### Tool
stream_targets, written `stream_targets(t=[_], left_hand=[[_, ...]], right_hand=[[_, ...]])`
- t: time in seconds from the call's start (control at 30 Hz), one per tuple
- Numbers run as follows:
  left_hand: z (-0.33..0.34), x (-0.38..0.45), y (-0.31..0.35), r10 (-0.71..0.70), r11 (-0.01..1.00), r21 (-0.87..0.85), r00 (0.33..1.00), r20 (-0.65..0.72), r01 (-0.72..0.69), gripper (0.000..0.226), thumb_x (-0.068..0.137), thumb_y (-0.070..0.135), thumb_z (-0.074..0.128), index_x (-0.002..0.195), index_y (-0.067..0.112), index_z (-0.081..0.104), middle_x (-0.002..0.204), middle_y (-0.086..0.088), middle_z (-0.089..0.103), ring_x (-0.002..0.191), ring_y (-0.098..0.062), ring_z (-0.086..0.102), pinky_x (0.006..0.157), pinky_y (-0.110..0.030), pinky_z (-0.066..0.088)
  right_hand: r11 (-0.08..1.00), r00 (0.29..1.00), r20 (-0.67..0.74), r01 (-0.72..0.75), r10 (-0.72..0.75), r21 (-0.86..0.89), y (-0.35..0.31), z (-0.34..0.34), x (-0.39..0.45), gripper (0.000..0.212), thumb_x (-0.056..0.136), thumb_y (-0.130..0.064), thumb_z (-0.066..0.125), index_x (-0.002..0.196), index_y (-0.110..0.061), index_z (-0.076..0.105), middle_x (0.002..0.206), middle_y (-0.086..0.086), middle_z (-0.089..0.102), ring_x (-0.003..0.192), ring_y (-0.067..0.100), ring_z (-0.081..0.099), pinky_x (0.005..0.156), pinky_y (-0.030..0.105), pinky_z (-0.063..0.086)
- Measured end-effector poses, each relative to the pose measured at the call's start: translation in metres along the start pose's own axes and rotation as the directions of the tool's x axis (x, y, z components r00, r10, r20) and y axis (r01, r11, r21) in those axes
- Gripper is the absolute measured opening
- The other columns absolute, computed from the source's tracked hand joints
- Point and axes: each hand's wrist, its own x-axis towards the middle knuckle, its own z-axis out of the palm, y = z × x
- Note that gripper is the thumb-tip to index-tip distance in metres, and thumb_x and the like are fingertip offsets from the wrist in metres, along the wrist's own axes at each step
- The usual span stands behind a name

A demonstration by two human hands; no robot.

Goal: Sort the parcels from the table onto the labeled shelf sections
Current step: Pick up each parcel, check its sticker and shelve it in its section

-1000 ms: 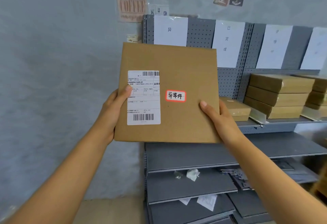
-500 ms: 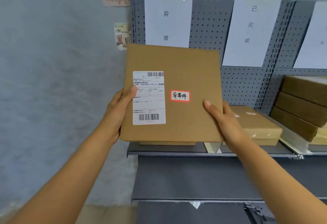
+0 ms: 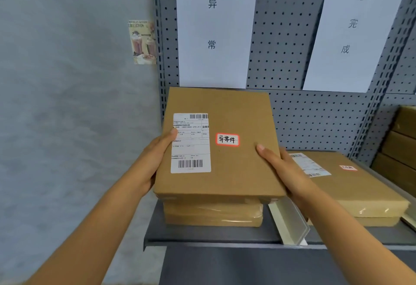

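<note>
Parcel: flat brown cardboard parcel point(image 3: 225, 149) sat between both thumbs, over a stacked parcel point(image 3: 212, 213).
Left hand point(image 3: 155, 161): gripped its left edge.
Right hand point(image 3: 283, 172): gripped its right edge.
Room: clear divider point(image 3: 290, 221) just below the right fingers.

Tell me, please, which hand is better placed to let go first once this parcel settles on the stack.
Probably the right hand: it grips the flat brown cardboard parcel beside the white shelf divider, where room looks tight. The left hand, at the open shelf end, can steady it.
</note>
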Motion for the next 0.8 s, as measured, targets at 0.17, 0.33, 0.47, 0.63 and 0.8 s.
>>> stream_targets(t=[0.17,0.33,0.47,0.63,0.8], left_hand=[[-0.002,0.026,-0.015,-0.108,0.994,0.006,0.993,-0.038,0.109,0.035,0.094,0.053,0.054,0.113,0.026,0.067,0.095,-0.001,0.078,0.080,-0.019,0.076,0.067,-0.034,0.056],[-0.004,0.041,-0.024,-0.167,0.986,-0.018,0.985,-0.045,0.166,0.032,0.094,0.052,0.054,0.106,0.026,0.069,0.091,-0.004,0.078,0.076,-0.022,0.075,0.070,-0.037,0.056],[-0.005,0.046,-0.028,-0.181,0.982,-0.068,0.982,-0.049,0.177,0.034,0.093,0.052,0.055,0.111,0.027,0.068,0.097,-0.005,0.078,0.082,-0.026,0.075,0.073,-0.039,0.056],[-0.002,0.052,-0.027,-0.175,0.983,-0.067,0.982,-0.071,0.171,0.028,0.095,0.050,0.054,0.106,0.027,0.067,0.087,-0.003,0.078,0.068,-0.020,0.075,0.060,-0.033,0.054],[0.000,0.061,-0.024,-0.187,0.982,-0.054,0.979,-0.082,0.183,0.030,0.095,0.050,0.054,0.107,0.026,0.067,0.086,-0.002,0.078,0.067,-0.018,0.075,0.059,-0.032,0.054]], right_hand=[[0.996,0.997,0.014,-0.079,0.080,-0.034,0.017,0.004,0.027,0.074,0.075,-0.067,0.071,0.133,-0.025,0.053,0.115,-0.003,0.072,0.099,0.015,0.072,0.090,0.035,0.055],[0.991,0.990,0.041,-0.132,0.132,-0.005,0.027,0.000,0.042,0.078,0.070,-0.069,0.075,0.131,-0.026,0.054,0.115,-0.003,0.073,0.101,0.017,0.072,0.100,0.042,0.053],[0.990,0.989,0.058,-0.140,0.139,0.014,0.030,-0.001,0.045,0.067,0.077,-0.062,0.070,0.131,-0.025,0.054,0.115,-0.001,0.073,0.100,0.017,0.073,0.099,0.042,0.053],[0.987,0.985,0.080,-0.157,0.154,0.025,0.029,-0.004,0.055,0.076,0.074,-0.064,0.075,0.134,-0.023,0.053,0.116,-0.001,0.073,0.101,0.018,0.072,0.098,0.041,0.053],[0.985,0.981,0.090,-0.174,0.174,-0.005,0.025,-0.005,0.066,0.075,0.076,-0.064,0.070,0.136,-0.023,0.052,0.117,-0.003,0.072,0.102,0.016,0.072,0.093,0.036,0.055]])
